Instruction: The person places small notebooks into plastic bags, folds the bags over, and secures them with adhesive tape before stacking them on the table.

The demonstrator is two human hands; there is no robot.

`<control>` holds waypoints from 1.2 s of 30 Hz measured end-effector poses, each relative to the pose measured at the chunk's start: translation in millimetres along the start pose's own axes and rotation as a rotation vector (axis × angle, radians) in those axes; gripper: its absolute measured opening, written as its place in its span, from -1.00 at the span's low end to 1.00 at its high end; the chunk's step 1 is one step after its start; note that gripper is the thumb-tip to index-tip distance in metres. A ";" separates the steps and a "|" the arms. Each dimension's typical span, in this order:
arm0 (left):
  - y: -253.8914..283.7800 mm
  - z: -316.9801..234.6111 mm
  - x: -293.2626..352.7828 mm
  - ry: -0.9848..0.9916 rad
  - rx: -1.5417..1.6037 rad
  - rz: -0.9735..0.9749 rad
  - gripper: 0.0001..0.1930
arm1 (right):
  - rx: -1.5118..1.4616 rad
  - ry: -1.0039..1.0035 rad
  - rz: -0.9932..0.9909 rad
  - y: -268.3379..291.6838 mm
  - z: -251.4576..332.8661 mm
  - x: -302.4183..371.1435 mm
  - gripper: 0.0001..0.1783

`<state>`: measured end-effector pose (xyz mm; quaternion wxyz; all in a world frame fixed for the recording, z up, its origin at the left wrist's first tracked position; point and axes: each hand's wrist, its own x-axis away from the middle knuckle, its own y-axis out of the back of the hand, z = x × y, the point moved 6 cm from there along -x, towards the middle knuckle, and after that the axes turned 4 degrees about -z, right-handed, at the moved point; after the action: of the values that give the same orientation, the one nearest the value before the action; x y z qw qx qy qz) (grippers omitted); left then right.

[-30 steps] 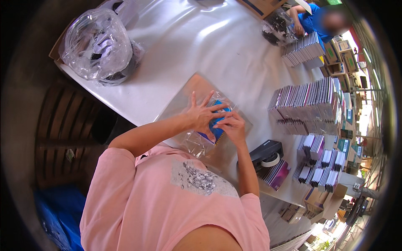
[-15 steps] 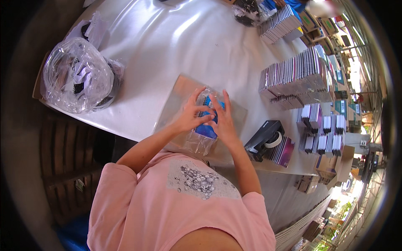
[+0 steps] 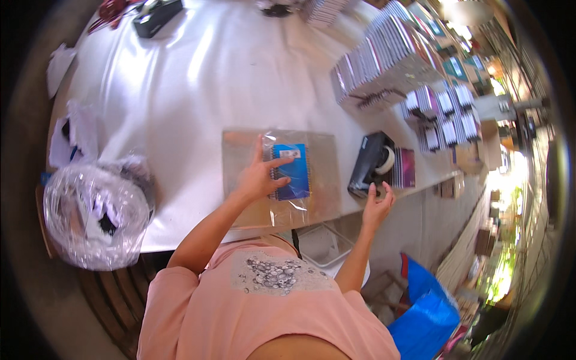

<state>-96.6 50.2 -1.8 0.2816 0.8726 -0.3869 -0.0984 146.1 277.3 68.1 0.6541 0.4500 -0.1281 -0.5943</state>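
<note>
A blue spiral-bound notebook [image 3: 298, 187] lies in clear plastic wrap on a flat board [image 3: 327, 210] at the table's near edge. My left hand [image 3: 258, 177] rests on the notebook's left side, fingers spread over the film and cover. To the right stands a black tape dispenser [image 3: 364, 161] with a roll of tape [image 3: 385, 161]. At its near end is my right hand [image 3: 378, 207], fingers curled but apart. Whether a fingertip touches the tape end is too small to make out.
A small stack of purple notebooks [image 3: 407, 168] sits beside the dispenser. Tall notebook stacks [image 3: 384, 60] fill the far right. A bundle of clear plastic [image 3: 96, 216] stands at the left table edge. Another black dispenser [image 3: 157, 17] lies far left.
My right hand has left the notebook and moved right to the tape dispenser. My left hand stays on the notebook, now flatter. The whole view has turned toward the left.
</note>
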 end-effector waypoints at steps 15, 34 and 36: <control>1.8 1.9 -6.4 0.167 0.112 0.080 -0.46 | -1.218 -0.771 0.255 -23.3 -63.6 3.9 -0.86; 4.2 -2.0 -5.3 0.089 0.056 0.124 -0.35 | -0.617 -0.018 1.198 -90.6 122.6 41.9 -0.11; 6.2 -4.8 -4.6 0.108 0.076 0.131 -0.35 | -0.576 0.016 1.250 -110.4 146.0 42.4 -0.05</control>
<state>-101.7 52.2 5.5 0.2744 0.8594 -0.4310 -0.0178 -18.5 188.0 52.7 0.9687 0.1042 -0.1955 -0.1123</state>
